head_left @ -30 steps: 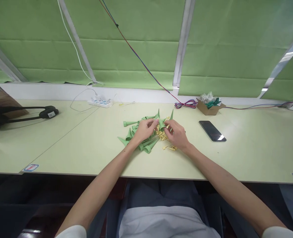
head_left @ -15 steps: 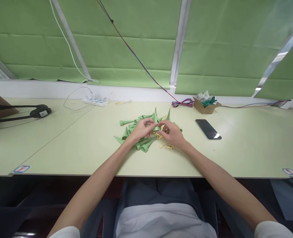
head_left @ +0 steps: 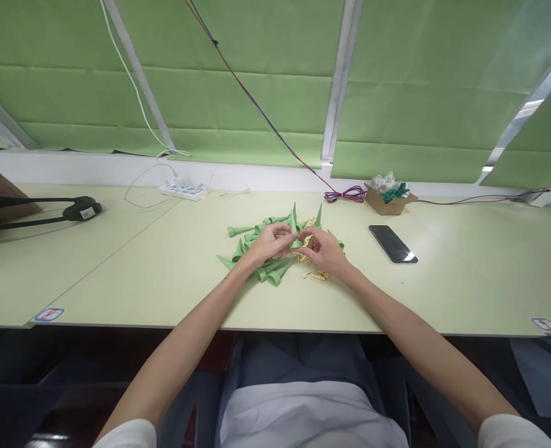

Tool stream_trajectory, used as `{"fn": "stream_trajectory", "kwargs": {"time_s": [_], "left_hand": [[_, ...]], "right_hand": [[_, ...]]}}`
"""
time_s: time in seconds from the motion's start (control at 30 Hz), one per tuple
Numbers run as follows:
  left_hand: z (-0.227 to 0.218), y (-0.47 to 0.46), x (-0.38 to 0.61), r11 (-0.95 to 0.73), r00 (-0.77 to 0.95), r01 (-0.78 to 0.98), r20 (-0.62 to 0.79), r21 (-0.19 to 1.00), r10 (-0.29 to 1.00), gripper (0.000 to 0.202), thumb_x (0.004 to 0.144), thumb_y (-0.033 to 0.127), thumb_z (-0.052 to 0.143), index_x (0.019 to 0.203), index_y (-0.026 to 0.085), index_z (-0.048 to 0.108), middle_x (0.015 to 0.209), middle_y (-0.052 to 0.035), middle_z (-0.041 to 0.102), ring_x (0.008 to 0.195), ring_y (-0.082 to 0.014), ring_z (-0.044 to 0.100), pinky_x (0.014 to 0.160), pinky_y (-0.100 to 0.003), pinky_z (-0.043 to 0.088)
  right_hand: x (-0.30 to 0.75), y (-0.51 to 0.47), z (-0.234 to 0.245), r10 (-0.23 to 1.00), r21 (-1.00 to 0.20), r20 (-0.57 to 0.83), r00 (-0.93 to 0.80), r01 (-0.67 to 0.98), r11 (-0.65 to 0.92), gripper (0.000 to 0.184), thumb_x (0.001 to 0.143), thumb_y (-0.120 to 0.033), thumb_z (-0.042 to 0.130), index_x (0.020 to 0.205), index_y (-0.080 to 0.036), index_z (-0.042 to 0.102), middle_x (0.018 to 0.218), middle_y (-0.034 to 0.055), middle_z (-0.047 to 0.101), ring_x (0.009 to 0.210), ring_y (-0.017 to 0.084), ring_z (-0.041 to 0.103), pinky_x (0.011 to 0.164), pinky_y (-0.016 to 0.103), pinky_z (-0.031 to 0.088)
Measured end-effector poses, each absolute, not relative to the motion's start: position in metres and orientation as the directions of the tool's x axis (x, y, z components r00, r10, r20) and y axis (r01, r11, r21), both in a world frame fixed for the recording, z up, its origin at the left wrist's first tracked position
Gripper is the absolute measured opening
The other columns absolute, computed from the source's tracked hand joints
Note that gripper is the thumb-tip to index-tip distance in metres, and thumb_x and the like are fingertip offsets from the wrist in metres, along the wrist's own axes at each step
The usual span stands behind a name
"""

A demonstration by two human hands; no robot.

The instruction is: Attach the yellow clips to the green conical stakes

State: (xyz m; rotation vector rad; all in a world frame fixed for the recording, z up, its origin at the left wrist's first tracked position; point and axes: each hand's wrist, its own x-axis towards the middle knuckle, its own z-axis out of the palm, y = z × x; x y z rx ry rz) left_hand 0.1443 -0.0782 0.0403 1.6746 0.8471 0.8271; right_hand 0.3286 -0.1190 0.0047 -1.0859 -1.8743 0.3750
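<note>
Both hands met over the middle of the counter (head_left: 163,274), just above a loose pile of cones (head_left: 262,269). The left hand (head_left: 268,242) had its thumb and fingers closed around one green cone (head_left: 294,242), held between the two hands and just clear of the pile. The cone's long axis seemed to run nearly upright, narrow tip away from the person and wide end toward the counter.

The right hand (head_left: 325,251) came in from the other side. Its fingertips were drawn together right at the cone's wide end, touching or nearly so. Whether they pinched the cone itself or one of the yellow pieces (head_left: 317,275) scattered beneath was too small to tell.

Both hands were equally near the cone.

Off to the right lay a phone (head_left: 391,243), with a small cardboard box (head_left: 390,203) behind it, both well apart from the hands.
</note>
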Motion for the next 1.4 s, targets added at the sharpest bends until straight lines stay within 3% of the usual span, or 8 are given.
{"fn": "stream_trajectory", "kwargs": {"time_s": [0.27,0.4,0.47,0.6,0.73,1.03,1.23,1.4], "left_hand": [[0.040,-0.073,0.142,-0.271,0.427,0.033,0.231,0.962,0.874,0.036,0.074,0.044,0.076,0.078,0.019,0.050,0.060,0.0051,0.051,0.041,-0.0056,0.040,0.038,-0.022,0.025],[0.040,-0.073,0.143,-0.265,0.377,0.010,0.241,0.964,0.894,0.037,0.070,0.040,0.079,0.078,0.019,0.050,0.066,0.0050,0.052,0.042,-0.0048,0.041,0.037,-0.020,0.025],[0.040,-0.073,0.144,-0.269,0.375,0.003,0.249,0.963,0.893,0.037,0.070,0.040,0.079,0.078,0.019,0.050,0.068,0.0049,0.052,0.042,-0.0045,0.041,0.036,-0.020,0.024],[0.041,-0.074,0.144,-0.270,0.375,0.011,0.246,0.963,0.894,0.038,0.069,0.040,0.079,0.078,0.019,0.049,0.068,0.0050,0.051,0.043,-0.0044,0.041,0.037,-0.020,0.025],[0.040,-0.074,0.144,-0.275,0.386,0.028,0.243,0.961,0.890,0.039,0.069,0.043,0.079,0.079,0.019,0.050,0.069,0.0046,0.052,0.043,-0.0039,0.040,0.038,-0.020,0.025],[0.036,-0.074,0.146,-0.299,0.409,0.057,0.250,0.953,0.877,0.036,0.071,0.041,0.078,0.080,0.019,0.051,0.072,0.0035,0.053,0.043,-0.0044,0.042,0.039,-0.021,0.027],[0.034,-0.072,0.146,-0.428,0.393,0.209,0.325,0.879,0.860,0.032,0.074,0.042,0.073,0.080,0.018,0.053,0.075,0.0015,0.056,0.049,-0.0068,0.046,0.045,-0.022,0.036],[0.029,-0.070,0.148,-0.584,0.389,0.327,0.457,0.743,0.800,0.024,0.076,0.038,0.068,0.078,0.018,0.054,0.076,0.0003,0.059,0.057,-0.0095,0.048,0.054,-0.024,0.042]], "right_hand": [[0.339,-0.117,0.012,0.844,-0.644,0.500,-0.193,0.569,0.511,0.047,0.087,-0.042,0.063,0.126,-0.021,0.048,0.099,0.0049,0.069,0.061,0.012,0.060,0.063,0.027,0.048],[0.355,-0.115,0.021,0.848,-0.595,0.504,-0.167,0.645,0.480,0.025,0.088,-0.040,0.060,0.100,-0.018,0.061,0.076,0.0009,0.067,0.060,0.013,0.057,0.064,0.026,0.045],[0.365,-0.116,0.028,0.879,-0.618,0.456,-0.139,0.662,0.425,0.024,0.087,-0.041,0.060,0.083,-0.018,0.063,0.065,0.0000,0.063,0.058,0.013,0.055,0.061,0.026,0.043],[0.391,-0.125,0.049,0.957,-0.745,0.172,-0.234,0.605,0.282,0.031,0.080,-0.048,0.065,0.076,-0.017,0.063,0.058,-0.0008,0.060,0.052,0.012,0.051,0.053,0.025,0.039],[0.419,-0.138,0.067,0.899,-0.780,-0.140,-0.415,0.606,0.159,0.034,0.071,-0.048,0.074,0.071,-0.017,0.060,0.054,-0.0004,0.060,0.047,0.010,0.050,0.048,0.024,0.034],[0.423,-0.137,0.062,0.719,-0.562,-0.608,-0.338,0.822,-0.088,0.037,0.058,-0.041,0.081,0.075,-0.016,0.060,0.062,0.0024,0.070,0.057,0.018,0.069,0.043,0.021,0.031],[0.409,-0.133,0.055,0.694,-0.611,-0.586,-0.418,0.791,-0.040,0.031,0.064,-0.039,0.076,0.074,-0.017,0.056,0.067,0.0041,0.072,0.058,0.018,0.069,0.044,0.021,0.034],[0.396,-0.133,0.053,0.829,-0.721,-0.281,-0.484,0.676,0.150,0.021,0.074,-0.036,0.069,0.078,-0.017,0.061,0.059,0.0003,0.066,0.050,0.013,0.060,0.048,0.023,0.036]]}}
